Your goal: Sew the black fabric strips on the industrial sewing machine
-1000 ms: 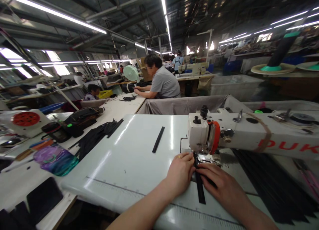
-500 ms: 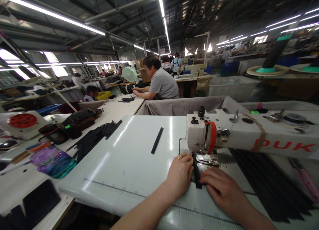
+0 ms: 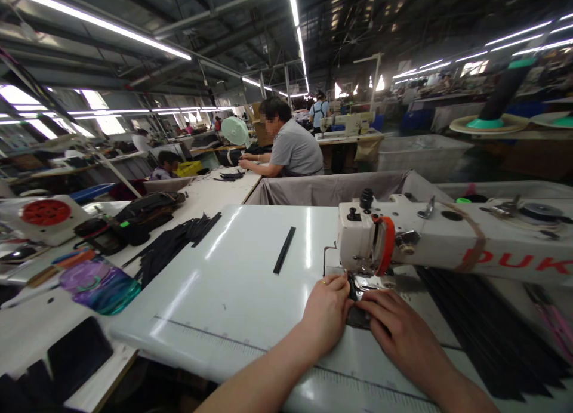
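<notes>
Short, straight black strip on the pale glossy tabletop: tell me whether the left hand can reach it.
Probably yes: the strip lies beyond the left hand, with only flat tabletop showing between them.

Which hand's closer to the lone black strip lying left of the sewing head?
Left. The left hand is right of the black strip and closer to the wearer; the right hand is farther right, beyond the left.

Left hand [image 3: 327, 310] and right hand [image 3: 398, 324] rest close together by the machine [image 3: 439, 229] — a black strip [image 3: 284, 250] on the table [image 3: 242, 281] ahead, a dark heap [image 3: 176, 243] off its left edge.
</notes>
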Motion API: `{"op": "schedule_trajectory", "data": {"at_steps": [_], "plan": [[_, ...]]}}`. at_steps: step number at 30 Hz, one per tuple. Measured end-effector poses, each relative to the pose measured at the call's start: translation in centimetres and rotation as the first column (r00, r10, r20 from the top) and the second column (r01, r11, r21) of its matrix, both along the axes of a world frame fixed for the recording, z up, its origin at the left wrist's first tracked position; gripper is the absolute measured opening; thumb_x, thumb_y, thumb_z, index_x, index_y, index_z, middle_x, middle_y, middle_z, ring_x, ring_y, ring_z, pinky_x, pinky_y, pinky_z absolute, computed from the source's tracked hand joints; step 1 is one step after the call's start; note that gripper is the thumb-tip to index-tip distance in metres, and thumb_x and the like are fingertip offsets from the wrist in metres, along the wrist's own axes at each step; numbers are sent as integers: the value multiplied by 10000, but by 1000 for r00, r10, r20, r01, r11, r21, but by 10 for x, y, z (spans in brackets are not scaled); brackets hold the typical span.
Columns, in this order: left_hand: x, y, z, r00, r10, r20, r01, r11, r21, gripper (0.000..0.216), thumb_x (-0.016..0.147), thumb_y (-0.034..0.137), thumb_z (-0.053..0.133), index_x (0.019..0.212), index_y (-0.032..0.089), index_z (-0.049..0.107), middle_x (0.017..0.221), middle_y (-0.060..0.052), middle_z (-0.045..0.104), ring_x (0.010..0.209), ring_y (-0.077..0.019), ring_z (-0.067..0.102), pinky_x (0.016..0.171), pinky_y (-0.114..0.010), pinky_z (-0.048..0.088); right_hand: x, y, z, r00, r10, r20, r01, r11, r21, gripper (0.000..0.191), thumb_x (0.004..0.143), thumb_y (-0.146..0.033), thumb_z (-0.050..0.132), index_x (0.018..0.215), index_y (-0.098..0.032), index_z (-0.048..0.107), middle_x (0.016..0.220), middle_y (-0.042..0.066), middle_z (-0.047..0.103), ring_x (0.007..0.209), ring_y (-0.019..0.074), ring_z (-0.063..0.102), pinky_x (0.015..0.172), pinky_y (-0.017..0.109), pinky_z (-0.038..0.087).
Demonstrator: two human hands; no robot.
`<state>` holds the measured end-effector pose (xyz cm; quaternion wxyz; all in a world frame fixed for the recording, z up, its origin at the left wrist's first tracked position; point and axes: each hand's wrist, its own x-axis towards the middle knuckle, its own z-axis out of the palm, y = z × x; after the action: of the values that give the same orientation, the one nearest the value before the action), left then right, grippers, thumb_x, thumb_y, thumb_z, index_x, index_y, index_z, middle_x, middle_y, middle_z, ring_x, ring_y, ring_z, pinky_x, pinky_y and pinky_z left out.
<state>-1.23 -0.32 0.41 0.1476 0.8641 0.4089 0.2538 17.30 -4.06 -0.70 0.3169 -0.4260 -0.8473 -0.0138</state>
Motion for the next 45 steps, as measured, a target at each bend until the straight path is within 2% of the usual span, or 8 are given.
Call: {"op": "schedule_trajectory", "data": {"at_steps": [7, 16, 22, 33, 45], "plan": [[1, 0, -5, 999, -10, -32, 11, 999, 53, 209, 918, 123, 455, 1027, 130, 633, 1240, -120, 627, 1176, -232, 541, 1073, -405, 447, -1, 2, 1, 1000, -18, -24, 18, 1000, -12, 294, 878, -112, 445, 1045, -226, 659, 1032, 71, 641, 964, 235, 596, 837, 400, 535], [4, -3, -4, 999, 7, -46, -4, 998, 60, 253, 924, 123, 431, 1100, 119, 612, 1261, -145, 606, 1179, -241, 536, 1056, -411, 463, 0, 2, -1, 999, -16, -38, 15, 1000, -18, 296, 872, -115, 445, 1038, -232, 659, 1041, 70, 643, 972, 230, 599, 843, 392, 542], [8, -4, -8, 994, 44, -98, -36, 996, 87, 336, 928, 135, 423, 1224, 66, 567, 1346, -170, 551, 1231, -274, 495, 1075, -417, 436, 1, 2, -1, 999, -11, -32, 11, 1000, -14, 289, 871, -110, 442, 1032, -226, 650, 1037, 71, 640, 977, 230, 599, 841, 388, 543], [9, -1, -5, 991, 47, -126, -38, 996, 75, 262, 923, 140, 432, 1110, 112, 614, 1311, -146, 575, 1164, -269, 508, 1008, -445, 469, 0, 2, -2, 999, -20, -39, 19, 999, -34, 287, 876, -120, 433, 1037, -219, 650, 1047, 78, 641, 971, 235, 599, 841, 398, 537], [7, -3, -1, 981, 32, -190, -11, 994, 112, 305, 937, 127, 417, 1154, 47, 616, 1325, -174, 570, 1183, -274, 513, 1068, -401, 441, 0, 1, -4, 999, -23, -27, 22, 999, -43, 293, 887, -116, 431, 1058, -223, 645, 1061, 73, 631, 986, 234, 588, 861, 406, 526]]}}
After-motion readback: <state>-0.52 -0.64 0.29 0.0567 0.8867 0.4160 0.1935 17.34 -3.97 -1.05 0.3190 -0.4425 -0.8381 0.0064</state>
